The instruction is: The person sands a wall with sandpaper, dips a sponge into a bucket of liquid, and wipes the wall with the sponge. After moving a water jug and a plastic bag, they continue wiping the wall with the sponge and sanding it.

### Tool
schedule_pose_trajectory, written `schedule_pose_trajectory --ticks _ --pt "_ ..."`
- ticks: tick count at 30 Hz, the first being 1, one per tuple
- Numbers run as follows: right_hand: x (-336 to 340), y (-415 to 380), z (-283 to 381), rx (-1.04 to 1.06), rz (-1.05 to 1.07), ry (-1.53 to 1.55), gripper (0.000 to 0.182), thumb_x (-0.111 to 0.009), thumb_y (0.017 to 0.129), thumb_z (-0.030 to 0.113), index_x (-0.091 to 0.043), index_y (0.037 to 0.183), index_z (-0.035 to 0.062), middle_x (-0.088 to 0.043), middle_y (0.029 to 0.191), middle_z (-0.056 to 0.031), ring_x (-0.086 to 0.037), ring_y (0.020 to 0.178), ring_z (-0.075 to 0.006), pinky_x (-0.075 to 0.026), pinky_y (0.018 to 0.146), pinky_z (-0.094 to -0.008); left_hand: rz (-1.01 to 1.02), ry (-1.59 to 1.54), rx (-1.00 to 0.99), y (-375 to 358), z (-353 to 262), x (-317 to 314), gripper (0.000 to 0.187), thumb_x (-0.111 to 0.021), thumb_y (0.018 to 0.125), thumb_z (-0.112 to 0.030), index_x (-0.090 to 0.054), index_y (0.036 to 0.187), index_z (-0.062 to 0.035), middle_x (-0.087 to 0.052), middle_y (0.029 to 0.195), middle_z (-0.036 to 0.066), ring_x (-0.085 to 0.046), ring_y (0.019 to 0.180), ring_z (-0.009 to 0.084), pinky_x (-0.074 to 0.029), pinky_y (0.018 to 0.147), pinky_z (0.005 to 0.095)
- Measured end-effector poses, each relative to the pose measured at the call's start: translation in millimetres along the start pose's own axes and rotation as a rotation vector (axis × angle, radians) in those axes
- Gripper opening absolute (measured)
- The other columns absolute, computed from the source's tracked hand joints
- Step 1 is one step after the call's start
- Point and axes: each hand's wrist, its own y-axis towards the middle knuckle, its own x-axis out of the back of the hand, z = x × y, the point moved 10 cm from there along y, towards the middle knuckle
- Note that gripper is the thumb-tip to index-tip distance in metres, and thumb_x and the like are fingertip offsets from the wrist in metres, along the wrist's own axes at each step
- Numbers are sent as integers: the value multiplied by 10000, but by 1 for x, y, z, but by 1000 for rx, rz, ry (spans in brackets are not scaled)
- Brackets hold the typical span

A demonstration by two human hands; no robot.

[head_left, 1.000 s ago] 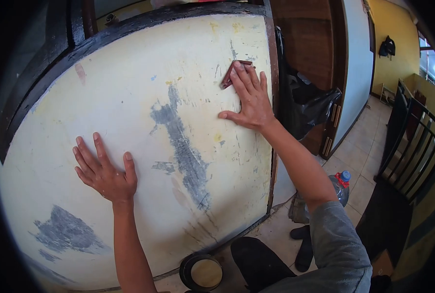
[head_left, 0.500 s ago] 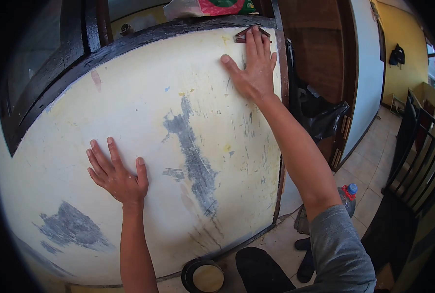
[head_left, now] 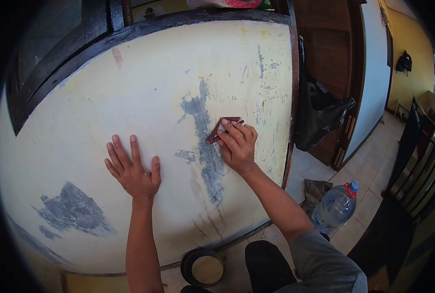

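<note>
My right hand [head_left: 237,145] presses a folded piece of reddish-brown sandpaper [head_left: 218,129] flat against a cream-painted wall panel [head_left: 129,93], beside a grey scraped streak [head_left: 205,141] near the panel's middle. My left hand [head_left: 133,168] lies flat on the panel with fingers spread, lower and to the left, holding nothing. The panel shows worn patches of bare grey, one at the lower left [head_left: 71,210].
A dark wooden frame [head_left: 105,34] borders the panel. On the tiled floor below stand a round paint tin [head_left: 203,268] and a large water bottle with a red cap [head_left: 335,207]. A black plastic bag [head_left: 322,115] hangs by a wooden door at right; a dark railing [head_left: 422,156] stands farther right.
My right hand with the sandpaper went up to the panel's top right corner, then swept down to the middle by the grey streak. My left hand stayed flat on the wall.
</note>
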Motion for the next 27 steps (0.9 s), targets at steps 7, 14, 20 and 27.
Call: schedule_pose_trajectory --ticks 7,14,20,27 --pt "18 -80 -18 -346 158 -104 729 -664 885 488 -509 1397 -8 -399 1533 -232 -352 1390 -429 -222 1114 -572 129 -136 -4 -53 8 4 737 -601 868 -477 -431 1513 -163 -238 1618 221 -164 1508 410 -30 1180 598" --pt "0 -49 -14 -362 456 -191 970 -679 838 611 -353 1499 -19 -212 1611 -256 -203 1476 -438 -143 1131 -623 383 -166 229 -136 -4 -24 1039 -700 769 -572 -214 1596 -175 28 1637 278 71 1500 496 35 1108 729" --pt "4 -88 -9 -432 580 -129 1060 -716 790 639 -297 1529 4 -144 1628 -262 -149 1495 -454 -99 1134 -663 410 -170 285 -157 -12 -27 1086 -704 766 -584 -151 1607 -175 81 1628 291 103 1494 503 46 1109 725" --pt "-3 -20 -24 -380 467 -87 1010 -699 816 616 -323 1514 -10 -160 1630 -244 -150 1494 -450 -103 1125 -680 511 -270 344 -148 -23 -8 1100 -751 758 -530 -149 1606 -173 89 1640 258 97 1501 486 -60 1104 742"
